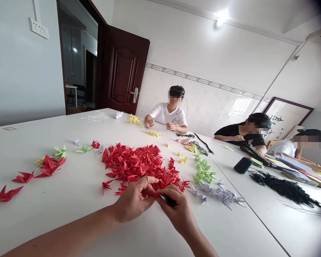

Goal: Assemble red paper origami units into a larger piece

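In the head view, my left hand (133, 200) pinches a red paper crane (154, 194), partly hidden by my fingers. My right hand (178, 208) meets it from the right, its fingers closed round a small dark object (169, 201) whose kind I cannot make out. Both hands are just in front of a large heap of red paper cranes (132, 160). Right of the heap lie green cranes (203, 169), with white cranes (220, 192) nearer to me and a few yellow cranes (182, 159) beyond.
Loose red cranes (6, 194) lie at the left of the white table (56, 221). Farther off are more yellow cranes (134, 119) and white strings (96, 117). At right are black cords (286, 189) and a dark spool (243, 165). Three co-workers sit around the table.
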Motion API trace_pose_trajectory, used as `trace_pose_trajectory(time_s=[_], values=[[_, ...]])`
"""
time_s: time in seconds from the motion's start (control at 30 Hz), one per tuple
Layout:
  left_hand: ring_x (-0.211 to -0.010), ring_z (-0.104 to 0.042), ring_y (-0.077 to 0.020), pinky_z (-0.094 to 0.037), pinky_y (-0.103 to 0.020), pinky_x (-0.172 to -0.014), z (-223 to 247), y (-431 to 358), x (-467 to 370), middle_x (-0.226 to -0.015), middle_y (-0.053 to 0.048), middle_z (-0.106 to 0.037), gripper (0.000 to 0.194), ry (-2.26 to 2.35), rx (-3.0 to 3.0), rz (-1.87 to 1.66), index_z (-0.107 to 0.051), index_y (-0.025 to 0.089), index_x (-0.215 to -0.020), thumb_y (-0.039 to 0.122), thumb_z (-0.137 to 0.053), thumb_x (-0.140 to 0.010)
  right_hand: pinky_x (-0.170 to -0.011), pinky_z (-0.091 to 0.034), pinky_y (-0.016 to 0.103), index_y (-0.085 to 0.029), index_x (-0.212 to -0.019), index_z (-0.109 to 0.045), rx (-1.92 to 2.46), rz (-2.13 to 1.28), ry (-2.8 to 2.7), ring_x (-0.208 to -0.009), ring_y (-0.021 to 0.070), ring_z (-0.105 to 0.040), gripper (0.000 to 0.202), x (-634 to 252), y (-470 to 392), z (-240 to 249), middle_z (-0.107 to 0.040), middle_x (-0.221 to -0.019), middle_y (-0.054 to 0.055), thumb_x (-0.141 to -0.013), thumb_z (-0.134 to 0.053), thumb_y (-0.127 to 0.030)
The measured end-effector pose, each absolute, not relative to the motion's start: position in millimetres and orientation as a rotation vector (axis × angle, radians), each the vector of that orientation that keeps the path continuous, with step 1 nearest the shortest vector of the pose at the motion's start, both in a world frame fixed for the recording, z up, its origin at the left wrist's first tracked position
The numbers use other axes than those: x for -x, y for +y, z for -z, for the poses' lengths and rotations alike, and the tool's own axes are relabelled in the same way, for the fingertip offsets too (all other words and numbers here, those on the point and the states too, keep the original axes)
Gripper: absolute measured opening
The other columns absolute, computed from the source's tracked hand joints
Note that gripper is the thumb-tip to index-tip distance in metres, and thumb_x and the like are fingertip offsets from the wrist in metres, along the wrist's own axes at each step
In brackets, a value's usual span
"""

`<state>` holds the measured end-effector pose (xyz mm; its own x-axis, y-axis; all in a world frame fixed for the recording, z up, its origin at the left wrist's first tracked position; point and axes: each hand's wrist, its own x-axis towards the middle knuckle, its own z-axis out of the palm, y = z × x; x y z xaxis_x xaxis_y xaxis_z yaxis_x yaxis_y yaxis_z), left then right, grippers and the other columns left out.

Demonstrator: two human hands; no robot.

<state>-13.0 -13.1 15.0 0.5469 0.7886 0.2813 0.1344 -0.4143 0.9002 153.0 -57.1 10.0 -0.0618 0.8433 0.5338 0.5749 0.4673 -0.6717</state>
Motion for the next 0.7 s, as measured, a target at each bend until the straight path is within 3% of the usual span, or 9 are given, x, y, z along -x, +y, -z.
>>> trace_pose_trajectory(time_s=[0.2,0.5,0.7], values=[[-0.083,-0.061,-0.0158,-0.051,-0.027,-0.073,-18,-13,15,-0.097,-0.005,-0.066,0.03,0.671,-1.913,-0.885,-0.054,0.019,-0.11,0.031,-0.052,-0.083,-0.053,-0.041,0.021,-0.017,-0.073,-0.063,1.234,-0.323,-1.743,-0.058,0.0107,-0.05,0.011,-155,-57,-10,-0.054,-0.069,0.002,-0.079,-0.057,-0.025],[-0.075,-0.061,-0.0146,-0.049,-0.024,-0.064,-15,-12,15,-0.087,-0.004,-0.068,0.039,0.731,-2.007,-0.927,-0.05,0.019,-0.119,0.025,-0.053,-0.081,-0.052,-0.042,0.021,-0.018,-0.072,-0.063,1.235,-0.295,-1.744,-0.058,0.0111,-0.05,0.013,-154,-58,-12,-0.055,-0.067,0.002,-0.08,-0.056,-0.027],[-0.087,-0.061,-0.0167,-0.051,-0.027,-0.074,-15,-8,20,-0.107,-0.009,-0.063,0.034,0.679,-2.14,-1.042,-0.054,0.02,-0.116,0.025,-0.051,-0.082,-0.058,-0.043,0.024,-0.018,-0.076,-0.062,1.292,-0.218,-1.697,-0.062,0.0135,-0.052,0.02,-163,-53,-8,-0.057,-0.07,0.003,-0.082,-0.054,-0.035]])
